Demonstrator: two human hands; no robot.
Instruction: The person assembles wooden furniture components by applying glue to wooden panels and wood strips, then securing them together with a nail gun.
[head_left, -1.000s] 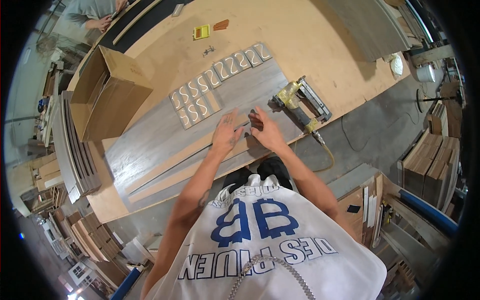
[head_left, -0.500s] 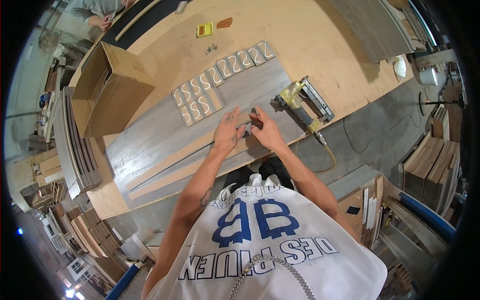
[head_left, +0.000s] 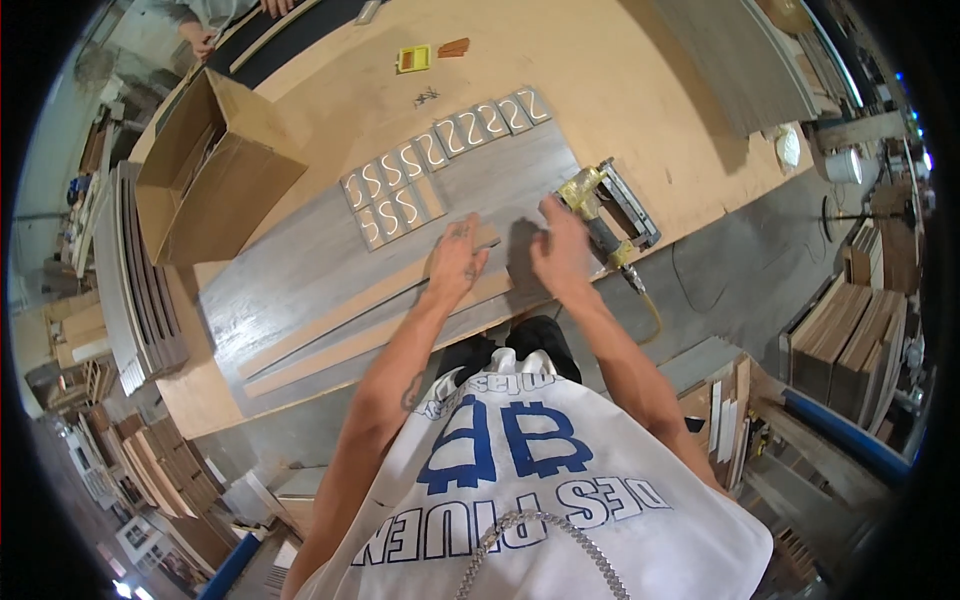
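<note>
My left hand (head_left: 458, 262) lies over the end of a narrow wooden strip (head_left: 375, 292), its fingers stretched out flat. A second strip (head_left: 340, 355) runs beside it, the two nearly meeting at their left ends. Both lie on a grey wood-grain panel (head_left: 270, 285). My right hand (head_left: 562, 248) is smeared by motion, just left of a yellow and black pneumatic nail gun (head_left: 607, 215) lying on its side; its finger closure is unclear. Beyond my hands, several small rectangular pieces (head_left: 430, 150) carry squiggles of white glue.
An open cardboard box (head_left: 240, 170) stands at the table's left, by stacked grey boards (head_left: 150, 290). A yellow tray (head_left: 413, 58), orange-brown strips (head_left: 453, 47) and small metal bits (head_left: 427, 96) lie farther back. More panels (head_left: 740, 60) are stacked far right. A co-worker's hand (head_left: 203, 42) shows far left.
My right hand has moved right, away from my left hand and toward the nail gun. My left hand stays on the strip. The whole view has shifted slightly.
</note>
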